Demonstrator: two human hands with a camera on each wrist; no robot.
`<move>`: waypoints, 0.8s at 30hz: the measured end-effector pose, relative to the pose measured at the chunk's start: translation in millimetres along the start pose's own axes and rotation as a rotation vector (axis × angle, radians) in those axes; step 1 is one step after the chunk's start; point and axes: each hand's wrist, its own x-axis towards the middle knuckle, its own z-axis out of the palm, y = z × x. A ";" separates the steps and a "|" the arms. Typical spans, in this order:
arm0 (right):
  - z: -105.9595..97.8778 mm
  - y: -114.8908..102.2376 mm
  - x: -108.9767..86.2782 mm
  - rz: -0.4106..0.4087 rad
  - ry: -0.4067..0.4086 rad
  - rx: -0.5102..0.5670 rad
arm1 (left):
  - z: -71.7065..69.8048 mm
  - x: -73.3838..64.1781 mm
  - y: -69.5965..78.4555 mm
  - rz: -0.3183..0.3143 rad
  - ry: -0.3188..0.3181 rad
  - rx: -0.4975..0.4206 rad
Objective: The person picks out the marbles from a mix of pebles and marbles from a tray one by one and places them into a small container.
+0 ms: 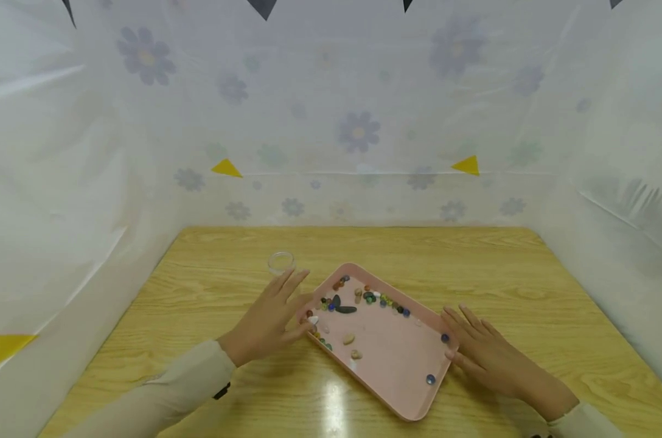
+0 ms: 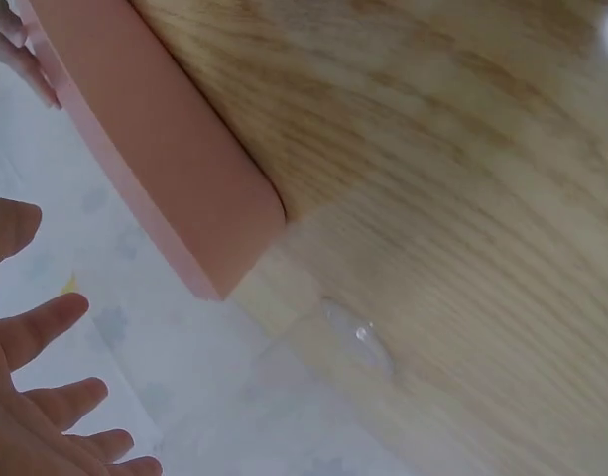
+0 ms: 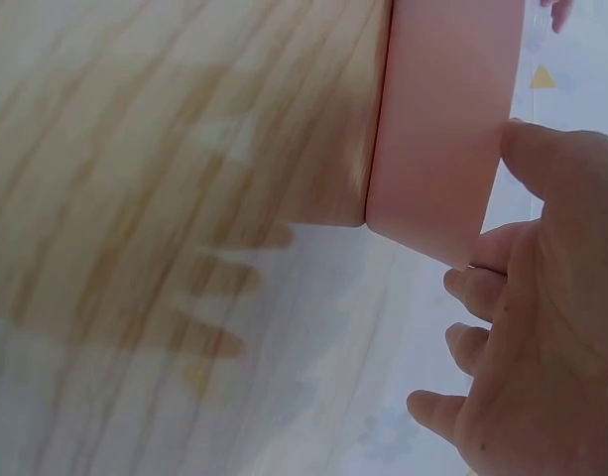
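A shallow pink tray [image 1: 388, 371] lies slantwise on the table in the head view. Scattered in it are dark oval stones [image 1: 345, 309], tan peanut-like pieces [image 1: 349, 339], a white piece [image 1: 313, 320] and several small coloured marbles or beads [image 1: 431, 379]. My left hand [image 1: 271, 319] is by the tray's left end with fingers spread, the thumb at the rim; whether it touches I cannot tell. At the opposite end, my right hand [image 1: 487, 353] rests its thumb and fingers against the rim, fingers mostly extended. The right wrist view shows its thumb [image 3: 532, 149] at the tray's edge.
A small clear round dish [image 1: 281, 271] stands behind my left hand. Flowered plastic sheeting [image 1: 358, 131] walls the wooden table [image 1: 216, 261] at the back and both sides. Yellow triangles [image 1: 466, 165] mark the sheeting.
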 end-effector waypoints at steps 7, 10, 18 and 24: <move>-0.6 0.1 1.3 -0.004 0.003 -0.005 | 21.1 10.8 3.3 0.046 -0.050 -0.106; 0.1 0.4 0.9 0.002 -0.004 0.005 | 25.3 16.0 2.6 0.033 -0.103 -0.157; 1.4 1.2 0.1 0.009 -0.006 0.011 | 26.2 32.9 1.8 -0.035 -0.299 -0.212; 1.2 -0.1 0.4 0.004 0.002 0.001 | 24.2 49.2 -0.9 -0.012 -0.471 -0.222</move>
